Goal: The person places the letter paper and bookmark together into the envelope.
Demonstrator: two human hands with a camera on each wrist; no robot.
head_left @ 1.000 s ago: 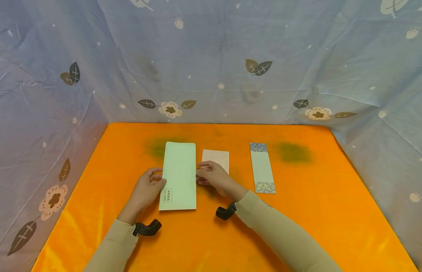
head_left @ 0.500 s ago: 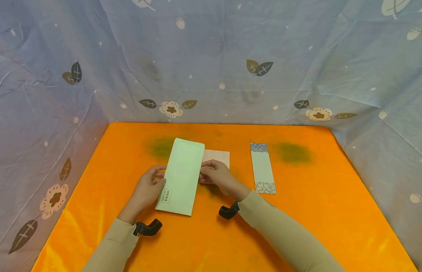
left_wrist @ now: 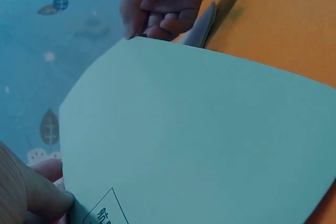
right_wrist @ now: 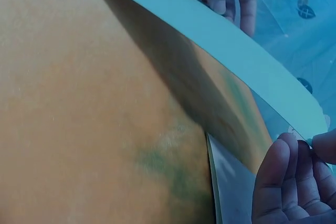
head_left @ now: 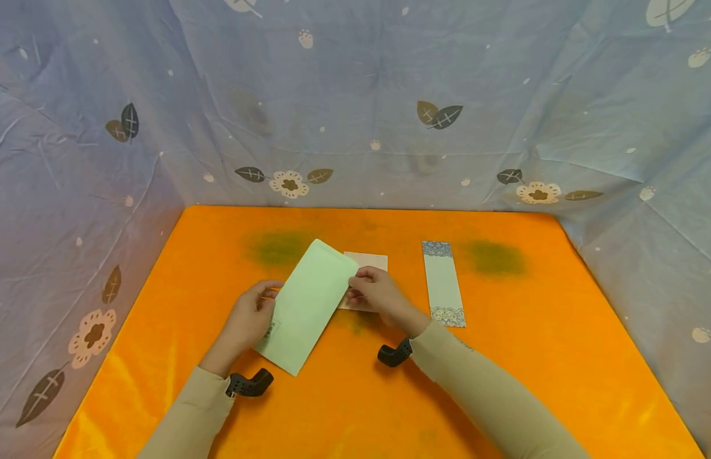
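Observation:
A long pale green envelope with a small printed box near its lower left is raised off the table and slants up to the right. My left hand pinches its left edge, thumb on the printed face and fingers behind, as the left wrist view shows. At the top right corner my right hand pinches it between thumb and fingertips. Below that hand lies a pale pinkish card, partly covered by the hand and the envelope. In the right wrist view the envelope bows and casts a shadow.
A white strip with blue lace-patterned ends lies flat, right of the card. The orange tabletop bears dark green patches. Blue-grey patterned cloth walls the back and sides. Each wrist carries a black camera mount.
The envelope has turned clockwise, its top swinging right over part of the card and its bottom edge tilting. My right hand moved right and slightly up with the corner; the left stayed nearly in place.

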